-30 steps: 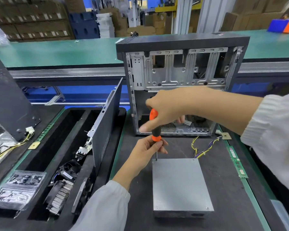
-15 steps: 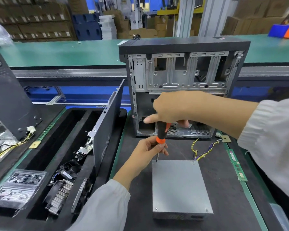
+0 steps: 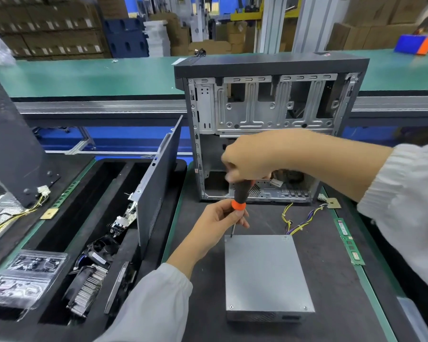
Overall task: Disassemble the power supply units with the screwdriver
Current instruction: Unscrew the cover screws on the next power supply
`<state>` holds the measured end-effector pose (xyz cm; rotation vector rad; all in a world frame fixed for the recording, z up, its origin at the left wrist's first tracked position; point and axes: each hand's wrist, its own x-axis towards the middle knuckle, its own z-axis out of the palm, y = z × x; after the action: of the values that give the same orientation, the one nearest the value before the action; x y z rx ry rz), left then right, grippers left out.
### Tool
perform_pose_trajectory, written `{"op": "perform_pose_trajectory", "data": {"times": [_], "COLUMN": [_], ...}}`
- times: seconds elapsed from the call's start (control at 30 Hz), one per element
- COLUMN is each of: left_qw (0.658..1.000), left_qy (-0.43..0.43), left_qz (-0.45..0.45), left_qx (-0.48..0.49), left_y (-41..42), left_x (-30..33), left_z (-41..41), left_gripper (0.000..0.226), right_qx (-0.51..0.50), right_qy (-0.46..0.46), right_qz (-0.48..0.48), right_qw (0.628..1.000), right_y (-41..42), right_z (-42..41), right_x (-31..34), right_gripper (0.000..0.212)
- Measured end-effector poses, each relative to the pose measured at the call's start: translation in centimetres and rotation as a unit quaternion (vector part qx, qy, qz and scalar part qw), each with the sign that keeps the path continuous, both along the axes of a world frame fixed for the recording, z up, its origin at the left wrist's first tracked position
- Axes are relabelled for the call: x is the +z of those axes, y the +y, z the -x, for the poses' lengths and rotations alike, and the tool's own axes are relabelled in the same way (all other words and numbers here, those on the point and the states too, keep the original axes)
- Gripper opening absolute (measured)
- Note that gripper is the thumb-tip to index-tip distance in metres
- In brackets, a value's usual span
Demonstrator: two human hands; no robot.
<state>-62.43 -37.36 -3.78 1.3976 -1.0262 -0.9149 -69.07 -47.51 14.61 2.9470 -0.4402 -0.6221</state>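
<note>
Orange-collared screwdriver (image 3: 239,193) stands near-upright, tip in the power supply unit (image 3: 265,272)'s far-left corner screw; right hand (image 3: 252,159) clamps the handle (blurred), left hand (image 3: 220,218) pinches the collar.

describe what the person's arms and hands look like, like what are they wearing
Both arms wear loose white long sleeves with ribbed, gathered cuffs, the left sleeve and the right sleeve. The left hand and right hand are bare: no gloves, rings or watch visible.

One power supply unit (image 3: 265,272), one screwdriver (image 3: 239,196), one computer case (image 3: 269,129), two hands.
</note>
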Motion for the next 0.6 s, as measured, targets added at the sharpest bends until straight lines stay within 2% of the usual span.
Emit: {"op": "perform_pose_trajectory", "data": {"times": [0.03, 0.1, 0.13, 0.2, 0.3, 0.37, 0.4, 0.43, 0.5, 0.6], "left_qw": [1.000, 1.000, 1.000, 1.000, 1.000, 1.000, 1.000, 1.000, 1.000, 1.000], "left_qy": [0.001, 0.002, 0.003, 0.003, -0.011, -0.010, -0.007, -0.006, -0.008, -0.002], "left_qz": [-0.001, 0.000, 0.004, 0.009, -0.001, 0.002, 0.006, 0.008, 0.008, 0.005], "left_qx": [0.005, 0.011, 0.011, 0.008, 0.013, 0.007, 0.003, 0.000, -0.002, -0.001], "left_y": [0.0, -0.1, -0.1, -0.1, -0.2, -0.2, -0.2, -0.2, -0.2, -0.2], "left_x": [0.0, 0.0, 0.0, 0.1, 0.3, 0.3, 0.4, 0.4, 0.4, 0.2], "left_z": [0.0, 0.0, 0.0, -0.1, -0.2, -0.2, -0.2, -0.3, -0.2, -0.1], "left_gripper": [0.013, 0.014, 0.015, 0.015, 0.016, 0.016, 0.016, 0.016, 0.016, 0.014], "right_qx": [0.020, 0.043, 0.035, -0.041, -0.094, -0.044, -0.010, 0.009, 0.048, 0.010], "right_qy": [0.017, 0.031, 0.023, -0.004, -0.027, -0.005, 0.010, 0.026, 0.051, 0.006], "right_qz": [-0.026, -0.061, -0.054, -0.050, -0.021, -0.015, -0.033, -0.067, -0.129, -0.097], "right_qw": [0.999, 0.997, 0.998, 0.998, 0.995, 0.999, 0.999, 0.997, 0.989, 0.995], "right_y": [-0.1, -0.4, -0.5, -0.4, -0.3, -0.5, -0.7, -0.8, -0.9, -0.4], "right_z": [0.2, 0.5, 0.6, 0.5, 0.2, -0.1, -0.1, 0.1, 0.4, 0.4], "right_x": [0.6, 1.5, 1.7, 1.6, 0.3, 0.0, 0.3, 0.9, 1.8, 1.9], "right_gripper": [0.028, 0.057, 0.068, 0.081, 0.075, 0.051, 0.029, 0.020, 0.047, 0.067]}}
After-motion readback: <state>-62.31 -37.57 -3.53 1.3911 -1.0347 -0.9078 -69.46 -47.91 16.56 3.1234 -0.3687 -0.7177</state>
